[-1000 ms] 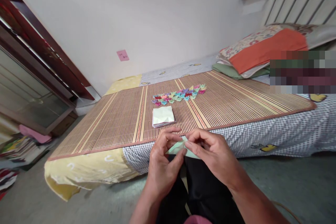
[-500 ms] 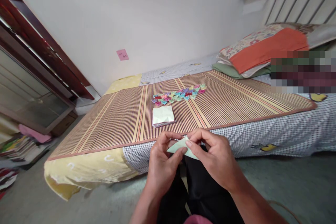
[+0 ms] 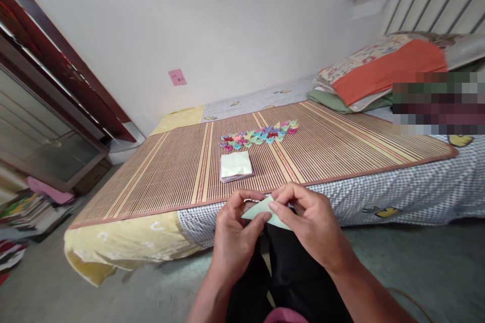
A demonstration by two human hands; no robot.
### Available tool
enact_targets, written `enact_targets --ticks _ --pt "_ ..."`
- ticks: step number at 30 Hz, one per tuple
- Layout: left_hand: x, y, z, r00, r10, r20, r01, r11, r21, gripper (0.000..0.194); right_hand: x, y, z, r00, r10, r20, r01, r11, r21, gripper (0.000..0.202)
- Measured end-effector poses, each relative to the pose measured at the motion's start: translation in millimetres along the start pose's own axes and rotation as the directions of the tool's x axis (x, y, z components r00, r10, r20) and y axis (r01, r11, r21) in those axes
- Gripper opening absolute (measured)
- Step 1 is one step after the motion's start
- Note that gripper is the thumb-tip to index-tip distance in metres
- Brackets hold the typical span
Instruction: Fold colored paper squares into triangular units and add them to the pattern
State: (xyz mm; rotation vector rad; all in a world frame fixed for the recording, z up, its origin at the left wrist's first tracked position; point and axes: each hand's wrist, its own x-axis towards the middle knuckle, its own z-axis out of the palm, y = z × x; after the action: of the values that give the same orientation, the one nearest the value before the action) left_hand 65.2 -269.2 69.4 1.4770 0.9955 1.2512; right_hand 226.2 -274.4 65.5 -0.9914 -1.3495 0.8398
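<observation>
A pale green sheet of origami paper, folded into a triangle, is held above my lap near the bed's front edge. My left hand pinches its left part, thumb on the near face and fingers behind. On the upper right, my right hand grips the same paper between thumb and fingers. Just beyond the hands lies a stack of square paper, pale green on top. Farther back, several small folded paper pieces in many colours sit in rows.
A striped woven mat covers the bed, over a checked bedsheet. Pillows are piled at the right, below a radiator. A pink note is on the wall. Books stand on the left.
Both hands keep their grip on the folded paper, with hardly any shift of fingers. The stack and the coloured pieces stay where they were.
</observation>
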Motion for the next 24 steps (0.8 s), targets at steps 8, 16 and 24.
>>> enact_targets --ticks 8,16,24 --pt "7 -3 -3.3 0.97 -0.242 0.026 0.24 0.935 -0.263 0.035 0 2 -1 0.994 -0.052 -0.097 0.053 0.998 0.014 0.017" --pt "8 -5 -4.4 0.972 -0.228 0.063 0.234 0.889 -0.393 0.026 1 10 -1 0.99 -0.04 -0.136 0.049 0.997 0.066 0.018" --pt "7 -8 -3.7 0.985 -0.16 0.062 0.171 0.929 -0.327 0.023 6 12 -4 0.984 -0.027 -0.176 0.043 0.995 0.088 0.018"
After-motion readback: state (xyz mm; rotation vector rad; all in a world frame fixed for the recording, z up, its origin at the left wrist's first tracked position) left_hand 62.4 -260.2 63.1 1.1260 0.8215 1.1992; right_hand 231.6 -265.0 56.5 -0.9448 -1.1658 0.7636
